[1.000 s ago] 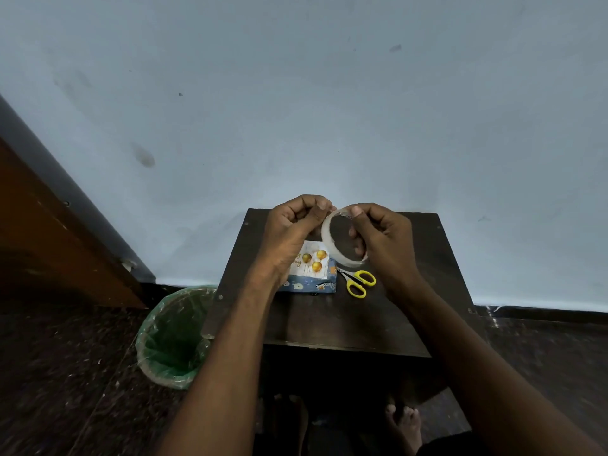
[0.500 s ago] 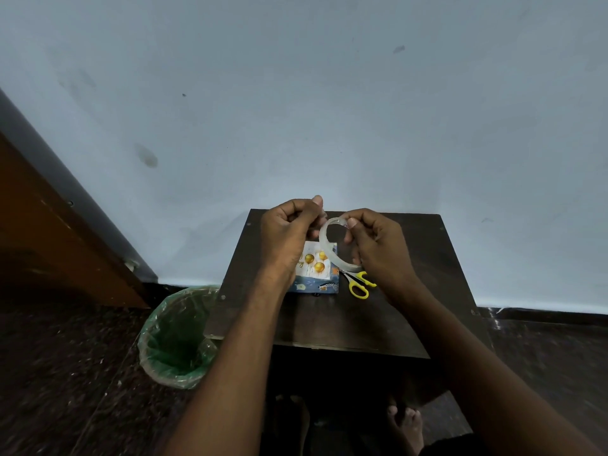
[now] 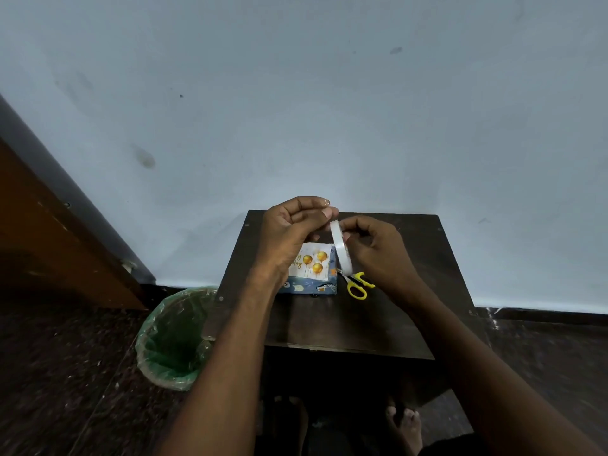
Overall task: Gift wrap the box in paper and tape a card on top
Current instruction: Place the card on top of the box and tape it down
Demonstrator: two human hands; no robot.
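Note:
A small box wrapped in blue patterned paper [image 3: 312, 287] lies on the dark wooden table [image 3: 345, 324]. A white card with gold balloons [image 3: 312, 262] rests on top of it. Above the box I hold a ring of clear tape [image 3: 341, 249] edge-on. My right hand [image 3: 378, 250] grips the ring. My left hand [image 3: 292, 236] pinches at the top of the ring with thumb and fingers, partly hiding the card's left side.
Yellow-handled scissors [image 3: 357, 284] lie on the table just right of the box. A bin lined with a green bag [image 3: 172, 340] stands on the floor to the table's left. A pale wall rises behind, a wooden door at far left. Bare feet show under the table.
The tape ring has turned from face-on to edge-on. My left hand has risen slightly and its fingertips have moved over the top of the ring.

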